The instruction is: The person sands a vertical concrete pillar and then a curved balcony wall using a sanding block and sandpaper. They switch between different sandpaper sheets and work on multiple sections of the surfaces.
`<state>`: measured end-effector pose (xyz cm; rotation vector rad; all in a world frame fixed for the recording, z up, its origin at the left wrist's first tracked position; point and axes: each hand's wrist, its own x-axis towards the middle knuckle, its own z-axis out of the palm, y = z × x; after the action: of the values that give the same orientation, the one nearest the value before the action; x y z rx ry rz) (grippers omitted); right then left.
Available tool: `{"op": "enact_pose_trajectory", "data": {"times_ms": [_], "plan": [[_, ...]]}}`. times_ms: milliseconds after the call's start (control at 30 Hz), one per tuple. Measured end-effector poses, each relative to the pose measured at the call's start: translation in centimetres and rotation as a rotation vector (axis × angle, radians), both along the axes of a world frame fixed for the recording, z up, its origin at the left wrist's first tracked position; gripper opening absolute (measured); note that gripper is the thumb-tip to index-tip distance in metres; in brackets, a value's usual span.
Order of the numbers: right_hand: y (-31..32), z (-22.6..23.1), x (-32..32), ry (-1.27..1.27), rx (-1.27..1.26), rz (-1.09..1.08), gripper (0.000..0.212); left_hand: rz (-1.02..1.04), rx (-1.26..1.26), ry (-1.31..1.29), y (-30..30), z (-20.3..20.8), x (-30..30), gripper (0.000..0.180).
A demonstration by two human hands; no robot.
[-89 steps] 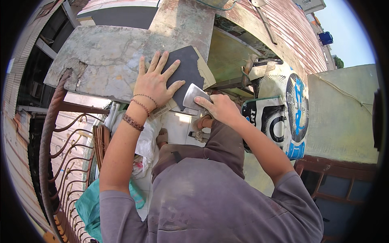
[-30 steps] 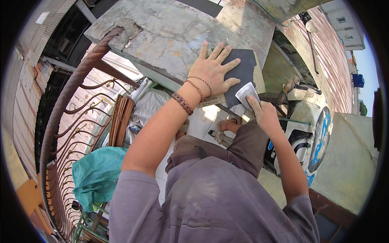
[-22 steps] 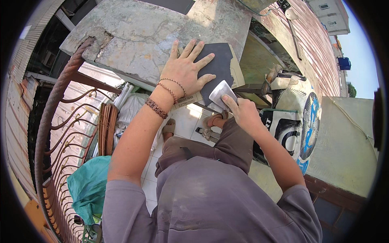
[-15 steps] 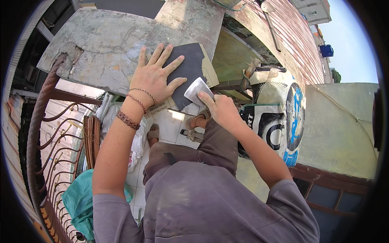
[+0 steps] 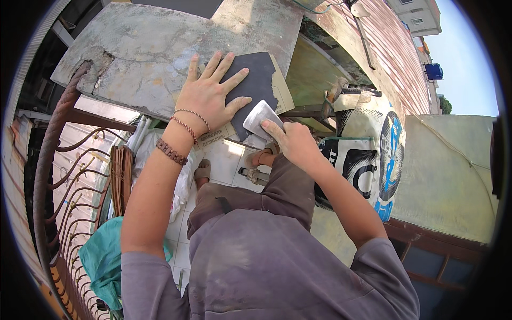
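Note:
My left hand (image 5: 205,98) lies flat with fingers spread, pressing on a dark grey sheet of sandpaper (image 5: 253,74) with a torn right edge. Beige-backed sheets (image 5: 282,92) show beneath it, and printed backing sticks out by my left wrist. These rest at the near edge of a worn concrete ledge (image 5: 144,42). In my right hand (image 5: 298,143) is a silvery flat piece with a broad curved edge (image 5: 260,116), like a scraper blade. My right thumb lies on top of it; the fingers below are hidden. The piece sits over the sandpaper's near corner.
A rusty twisted railing (image 5: 50,154) curves along the left. Beside it are thin brown strips (image 5: 121,178) and a green plastic bag (image 5: 104,256). To the right stands a white, black and blue printed sack (image 5: 368,149). Below the ledge lies a white tiled floor (image 5: 226,162).
The whole view has shifted slightly. Relative to the sandpaper, the silvery piece in my right hand has moved a little to the left. My left hand still lies flat on the sheet.

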<state>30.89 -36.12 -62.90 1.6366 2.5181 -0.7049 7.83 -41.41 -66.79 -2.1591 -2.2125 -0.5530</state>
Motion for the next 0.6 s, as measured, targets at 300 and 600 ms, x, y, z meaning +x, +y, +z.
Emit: {"op": "enact_pose_trajectory", "data": {"times_ms": [300, 600], "plan": [[-0.8, 0.6, 0.5, -0.074, -0.017, 0.103, 0.086, -0.002, 0.008, 0.007, 0.0, -0.2, -0.2, 0.062], [1.5, 2.6, -1.2, -0.195, -0.226, -0.015, 0.086, 0.008, 0.009, -0.011, -0.2, 0.1, -0.3, 0.061]]}}
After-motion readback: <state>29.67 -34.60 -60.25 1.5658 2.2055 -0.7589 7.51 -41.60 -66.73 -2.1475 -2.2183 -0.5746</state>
